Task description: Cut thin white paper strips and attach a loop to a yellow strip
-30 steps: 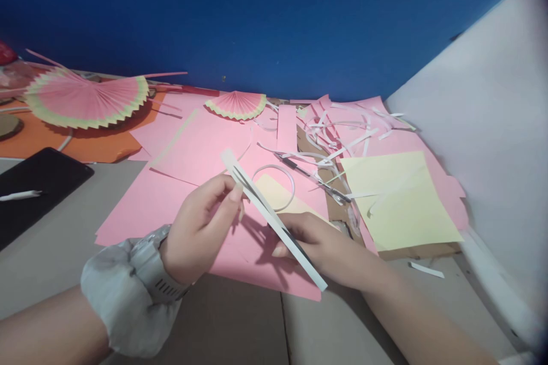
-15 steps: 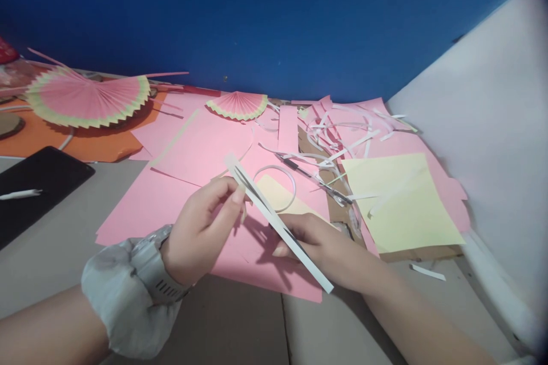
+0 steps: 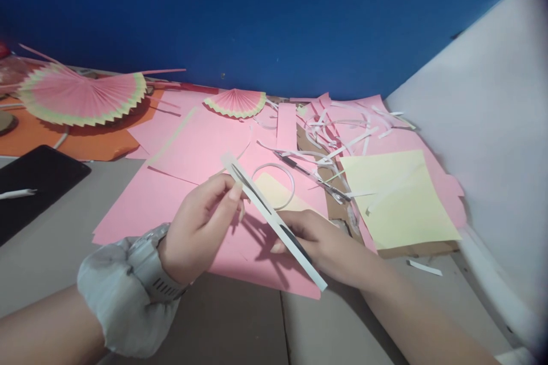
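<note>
My left hand [image 3: 203,228] pinches a white paper strip [image 3: 302,256] near its upper end, thumb on top. The strip slants down to the right, over pink paper [image 3: 257,259]. My right hand [image 3: 314,239] is closed around scissors [image 3: 294,241]. Their dark handle shows beside the strip, and a thin blade runs along the strip toward my left fingers; the rest is hidden behind strip and hand. Just beyond my hands, a white paper ring [image 3: 293,185] lies on pale yellow paper [image 3: 268,182].
Pleated pink-and-yellow paper fans [image 3: 85,94] rest at the back left on orange paper [image 3: 94,145]. A black phone-like slab [image 3: 43,182] lies left. A pen [image 3: 295,164], curled white strips [image 3: 342,125] and a yellow sheet [image 3: 398,199] lie right. A blue wall [image 3: 257,17] stands behind.
More of the dark scissor handle shows beside the strip, and the gap between blade and strip looks a little wider. Both hands stay nearly in place; the whole view has shifted slightly.
</note>
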A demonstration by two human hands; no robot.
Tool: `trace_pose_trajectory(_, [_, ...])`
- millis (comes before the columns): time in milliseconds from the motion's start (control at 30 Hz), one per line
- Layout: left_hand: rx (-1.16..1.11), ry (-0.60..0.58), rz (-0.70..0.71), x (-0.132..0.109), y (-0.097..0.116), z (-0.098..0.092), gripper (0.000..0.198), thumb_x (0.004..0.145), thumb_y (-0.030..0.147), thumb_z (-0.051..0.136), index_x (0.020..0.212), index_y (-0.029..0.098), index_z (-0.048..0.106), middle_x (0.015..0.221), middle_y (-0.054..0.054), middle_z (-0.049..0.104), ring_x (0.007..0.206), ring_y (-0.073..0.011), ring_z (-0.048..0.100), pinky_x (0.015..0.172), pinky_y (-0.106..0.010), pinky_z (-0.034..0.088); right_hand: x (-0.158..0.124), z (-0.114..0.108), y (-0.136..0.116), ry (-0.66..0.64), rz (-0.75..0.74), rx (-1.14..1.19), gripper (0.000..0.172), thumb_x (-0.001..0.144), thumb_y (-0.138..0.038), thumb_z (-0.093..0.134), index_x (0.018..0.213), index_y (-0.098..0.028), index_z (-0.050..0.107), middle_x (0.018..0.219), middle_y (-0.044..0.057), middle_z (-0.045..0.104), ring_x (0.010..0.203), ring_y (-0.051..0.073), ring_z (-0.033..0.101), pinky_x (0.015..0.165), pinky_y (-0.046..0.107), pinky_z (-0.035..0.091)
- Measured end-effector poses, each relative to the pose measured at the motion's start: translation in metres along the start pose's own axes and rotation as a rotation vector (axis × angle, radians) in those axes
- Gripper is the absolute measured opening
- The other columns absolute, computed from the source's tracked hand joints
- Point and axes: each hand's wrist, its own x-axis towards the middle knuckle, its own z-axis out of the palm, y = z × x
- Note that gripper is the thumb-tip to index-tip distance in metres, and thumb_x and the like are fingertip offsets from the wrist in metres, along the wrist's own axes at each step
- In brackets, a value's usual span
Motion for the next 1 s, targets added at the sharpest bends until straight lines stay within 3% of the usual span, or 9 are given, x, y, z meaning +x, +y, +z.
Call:
trace_pose_trajectory(567, [-0.007,0.002,-0.011,-0.0017,0.0006,0.0004,0.027,0.093,0.027,0.037,0.068,0.02,0.046,0.063,0.004,0.048,0.059,-0.0101,0.045,0.058,-0.023,0.036,-0.0003,0.001,0.0014,-0.007,-0.003,0.049,0.011,0.085,-0.027,0.053,0.082,-0.02,0.06,0.089,-0.002,0.067,0.085,0.017,0.061,0.074,0.023,0.039])
trace_pose_trajectory(1000, [0.032,0.096,-0.018,-0.0024,-0.0004,-0.0021,0.025,0.092,0.028,0.037,0.07,0.02,0.047,0.063,0.002,0.05,0.06,-0.0125,0.048,0.058,-0.024,0.038,-0.0004,0.0014,0.0017,0.004,0.034,0.007,0.015,0.081,-0.032,0.059,0.077,-0.018,0.059,0.078,-0.002,0.063,0.071,0.015,0.055,0.063,0.022,0.036])
